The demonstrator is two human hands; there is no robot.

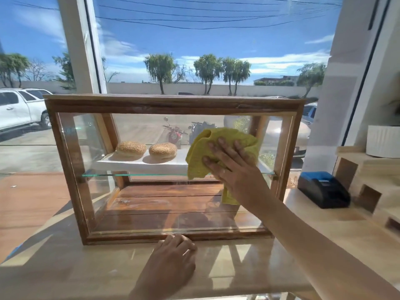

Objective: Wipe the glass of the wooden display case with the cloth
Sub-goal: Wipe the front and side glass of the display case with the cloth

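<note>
Now, step: wiping under way on the right half of the front glass [151,202].
Right hand [229,163]: fingers flat and spread, pressing cloth [216,144] to the pane.
Left hand [173,256]: loosely curled on counter [65,267], touching the case [173,102] bottom frame.
Case: counter's far edge.
Next: probably sweep left, steady pressure.

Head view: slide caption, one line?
Right hand presses yellow cloth on glass of wooden display case; left hand rests at its base.

Display case [173,103] and printer [323,189] on wooden counter [86,267]
</note>
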